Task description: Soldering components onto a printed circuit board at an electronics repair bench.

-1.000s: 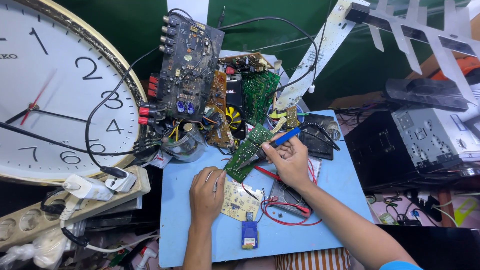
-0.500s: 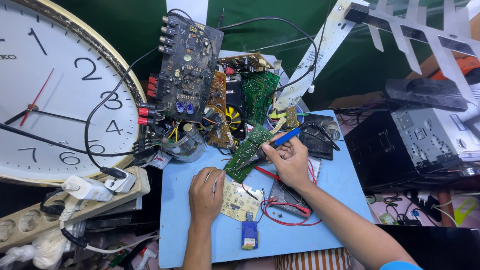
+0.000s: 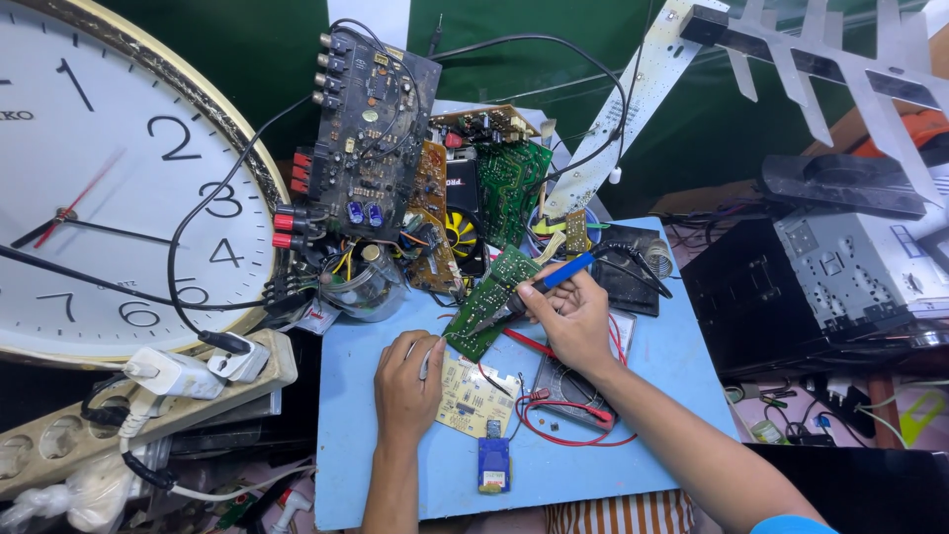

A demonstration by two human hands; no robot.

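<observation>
At the near edge of the blue desk (image 3: pixel 672 366), both forearms enter from below; the right sleeve is cut off at the bottom corner. A small blue module (image 3: pixel 492 465) lies near the front edge, between the arms.

The left hand (image 3: pixel 407 381) rests on the desk with its fingers curled together, pinching what looks like a thin strand of solder wire, too fine to make out clearly. Its fingertips touch the edge of a pale yellow circuit board (image 3: pixel 473 399) lying flat just beside it.

Right of that board, a black multimeter (image 3: pixel 573 396) with looping red leads (image 3: pixel 554 430) lies mostly hidden under the right wrist.

The right hand (image 3: pixel 573 316) has its fingers clamped around a blue-handled soldering iron (image 3: pixel 539 287), held like a pen. The tip points down-left and meets a small green circuit board (image 3: pixel 489 302), which lies tilted between the two hands. The exact contact point is hard to see.

Beyond the hands stands a cluttered pile of larger boards: a dark upright board with connectors (image 3: pixel 371 129), brown and green boards behind, tangled in black cables.

Far left, a big wall clock (image 3: pixel 109 178) is cut off by the frame, above a power strip (image 3: pixel 148 396). Far right sits a black and grey electronic unit (image 3: pixel 830 277), with a white antenna (image 3: pixel 791 59) above.
</observation>
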